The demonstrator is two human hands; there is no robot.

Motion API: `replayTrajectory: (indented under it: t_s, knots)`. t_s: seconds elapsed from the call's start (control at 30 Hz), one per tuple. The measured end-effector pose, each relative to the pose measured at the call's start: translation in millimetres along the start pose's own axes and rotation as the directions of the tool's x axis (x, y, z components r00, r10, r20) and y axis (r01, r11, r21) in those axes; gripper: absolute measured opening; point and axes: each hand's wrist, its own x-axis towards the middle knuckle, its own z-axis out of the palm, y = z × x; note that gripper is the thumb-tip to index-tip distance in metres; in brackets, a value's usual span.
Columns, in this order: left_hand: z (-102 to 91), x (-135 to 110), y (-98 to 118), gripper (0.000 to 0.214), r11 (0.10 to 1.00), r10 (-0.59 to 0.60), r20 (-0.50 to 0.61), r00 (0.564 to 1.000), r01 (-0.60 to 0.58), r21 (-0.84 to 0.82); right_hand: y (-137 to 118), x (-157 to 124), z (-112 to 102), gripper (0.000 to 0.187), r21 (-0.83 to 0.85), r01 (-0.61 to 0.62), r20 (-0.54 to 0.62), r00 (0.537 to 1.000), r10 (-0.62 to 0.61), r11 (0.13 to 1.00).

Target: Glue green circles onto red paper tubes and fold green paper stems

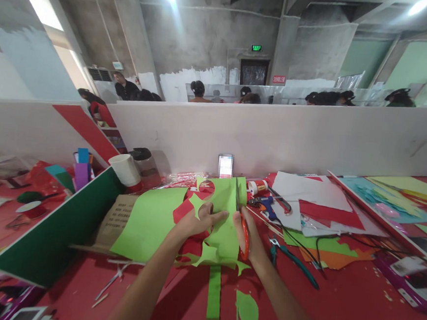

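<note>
In the head view, the partly curled left hand (204,221) holds a light-green, cut-out sheet of thin material (227,195) over the red tabletop (187,306), thumb on top, while the right hand (251,232) is closed around orange-handled metal scissors (244,239), blades at the sheet's right part. Nearer the person, 2 light-green shapes show: a straight strip (214,293) and an oval piece (249,310).

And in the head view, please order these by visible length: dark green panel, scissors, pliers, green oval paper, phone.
1. Dark green panel
2. Scissors and pliers: too alike to rank
3. Green oval paper
4. Phone
</note>
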Motion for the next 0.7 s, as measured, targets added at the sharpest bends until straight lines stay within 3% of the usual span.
replayTrajectory:
  t_s: [0.27, 0.7]
  knots:
    - [3.5, 4.3, -6.9, 0.053, 0.999, -0.015, -0.029, 0.999, 0.017, 0.045, 1.4, 0.4, -0.2, 0.025, -0.027, -0.027, -0.021, 0.999, 0.026, 0.999]
    - [-0.6, -0.3, 3.1, 0.049, 0.999, -0.030, -0.002, 1.000, 0.030, 0.042, -3.2, 0.8, 0.0, 0.022, -0.058, -0.023, -0.063, 0.998, 0.019, 0.998]
